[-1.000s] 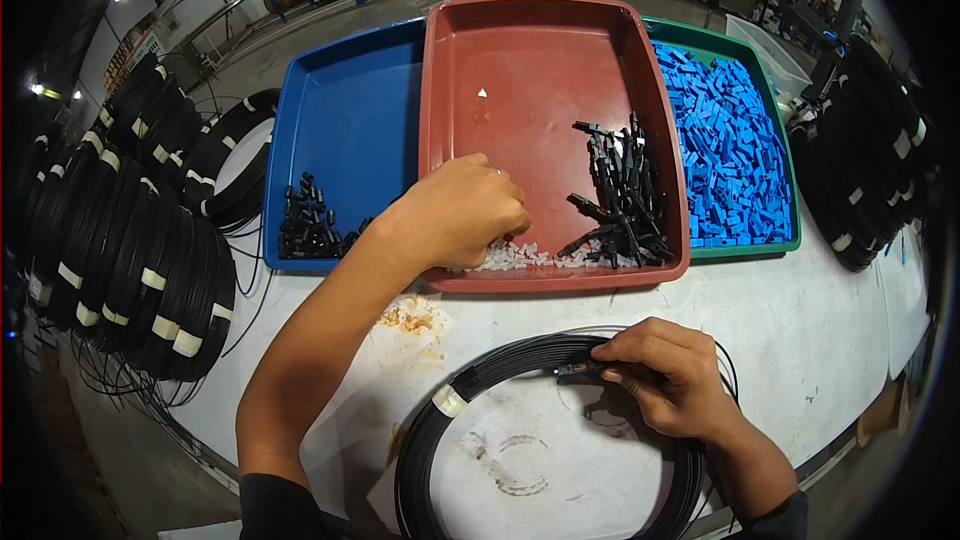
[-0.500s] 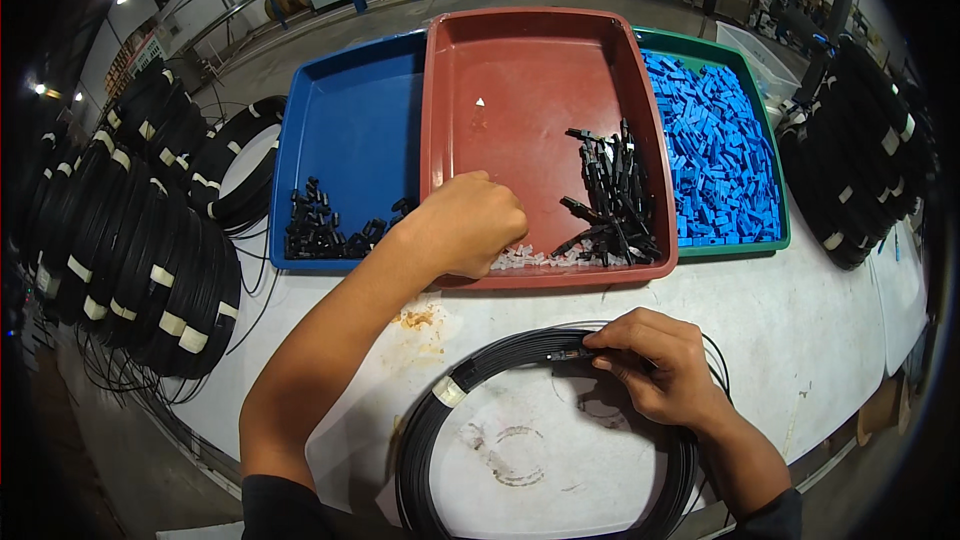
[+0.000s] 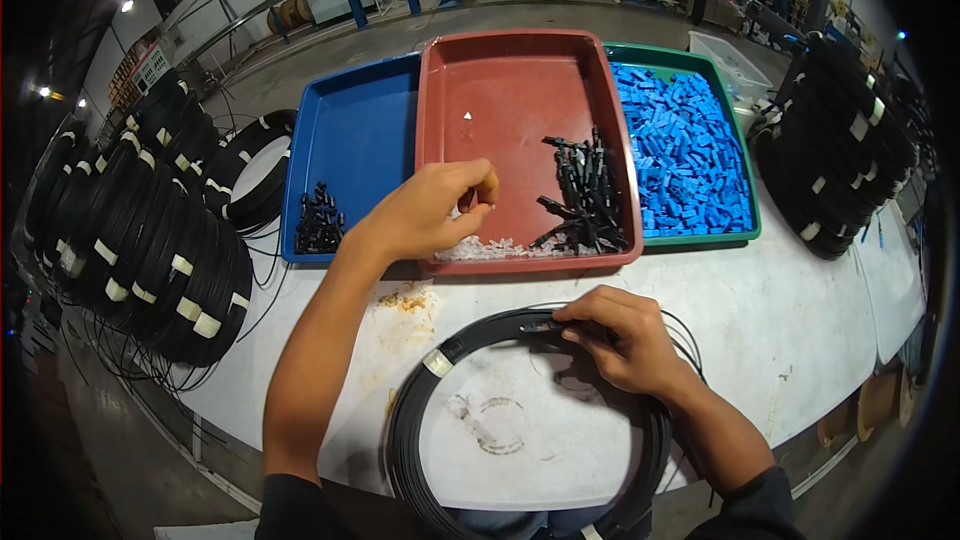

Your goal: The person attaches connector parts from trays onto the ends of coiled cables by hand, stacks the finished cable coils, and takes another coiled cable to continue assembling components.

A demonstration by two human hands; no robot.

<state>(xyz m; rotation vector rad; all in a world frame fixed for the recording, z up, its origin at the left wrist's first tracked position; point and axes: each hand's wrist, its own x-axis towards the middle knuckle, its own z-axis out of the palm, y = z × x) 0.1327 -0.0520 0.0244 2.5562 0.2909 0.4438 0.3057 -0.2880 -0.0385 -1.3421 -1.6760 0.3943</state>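
My left hand [image 3: 440, 208] is above the near part of a red tray [image 3: 505, 85], its thumb and fingertips pinched together. Whatever lies between them, if anything, is too small to make out. Just below it, small clear plastic pieces [image 3: 497, 250] lie along the tray's near wall. Beside them rests a heap of black connector parts [image 3: 585, 190]. Over the far rim of a coiled black cable [image 3: 408, 440], my right hand [image 3: 622, 338] is closed on a small black cable connector [image 3: 540, 327], which points left.
A blue tray [image 3: 350, 130] holding small black parts [image 3: 320, 220] stands left of the red one. On the right, a green tray [image 3: 742, 165] is full of blue plastic pieces [image 3: 685, 150]. Stacked cable coils [image 3: 150, 250] crowd the table's left side, and more coils [image 3: 840, 145] stand at right.
My left hand has risen a little from the clear pieces, and its fingers have gone from a fist to a pinch. My right hand keeps hold of the connector. The whole view has shifted slightly.
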